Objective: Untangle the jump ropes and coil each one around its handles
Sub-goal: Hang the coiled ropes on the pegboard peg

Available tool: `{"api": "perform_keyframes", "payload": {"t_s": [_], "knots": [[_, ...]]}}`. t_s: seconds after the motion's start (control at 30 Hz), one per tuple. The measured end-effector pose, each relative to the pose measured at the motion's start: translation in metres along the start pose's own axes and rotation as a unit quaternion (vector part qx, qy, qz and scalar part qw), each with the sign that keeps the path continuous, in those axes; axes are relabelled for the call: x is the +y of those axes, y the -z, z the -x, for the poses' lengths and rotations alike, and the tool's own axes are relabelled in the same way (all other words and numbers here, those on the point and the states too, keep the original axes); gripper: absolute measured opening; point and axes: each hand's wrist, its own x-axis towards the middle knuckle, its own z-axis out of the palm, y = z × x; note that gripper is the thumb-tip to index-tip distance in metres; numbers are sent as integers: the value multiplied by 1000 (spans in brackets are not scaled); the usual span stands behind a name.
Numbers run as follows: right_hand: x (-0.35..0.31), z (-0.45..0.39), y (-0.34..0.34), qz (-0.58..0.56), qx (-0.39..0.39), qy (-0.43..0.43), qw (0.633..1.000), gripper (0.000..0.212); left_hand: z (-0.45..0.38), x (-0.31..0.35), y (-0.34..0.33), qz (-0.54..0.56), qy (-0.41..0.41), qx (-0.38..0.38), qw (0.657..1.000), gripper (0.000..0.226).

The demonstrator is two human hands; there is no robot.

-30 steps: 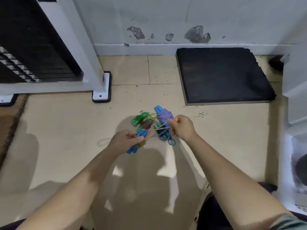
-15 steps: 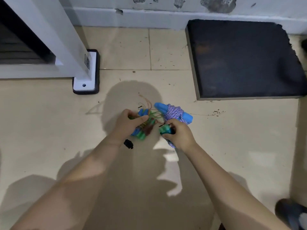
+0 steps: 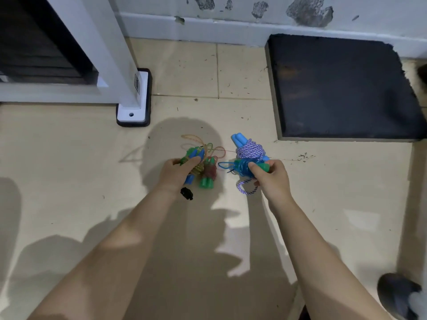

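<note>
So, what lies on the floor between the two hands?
Head view: between the left hand and the right hand lies a green-handled rope bundle; beside it, bare floor.

Braided cord rope (image 3: 250, 148), purple and white, matt, wound on smooth blue plastic handles (image 3: 239, 139). Just beside it, glossy translucent blue plastic rope (image 3: 242, 167). Left of the cord rope, shiny clear tubing (image 3: 203, 146). Beyond it, rough black mat (image 3: 342, 88). Smooth beige floor tiles (image 3: 69, 169); wall paint (image 3: 309, 10) chipped.

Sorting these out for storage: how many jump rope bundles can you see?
4, possibly more hidden: two in the left hand, yellow-wrapped and red-wrapped; two at the right hand, blue and purple-white.
</note>
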Motion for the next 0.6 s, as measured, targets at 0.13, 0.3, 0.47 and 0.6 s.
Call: {"api": "perform_keyframes", "payload": {"t_s": [0.13,0.3,0.47,0.6], "knots": [[-23,34,2,-191,-92,-84,974,43,45,20,3,103,-7,-90,991,43],[-100,110,13,-317,-279,-56,905,23,130,71,17,162,-63,-154,973,90],[-185,203,54,-261,-328,57,906,28,239,142,55,154,-165,-194,955,61],[-248,295,102,-182,-346,157,907,29,353,189,87,61,-249,-236,937,40]]}}
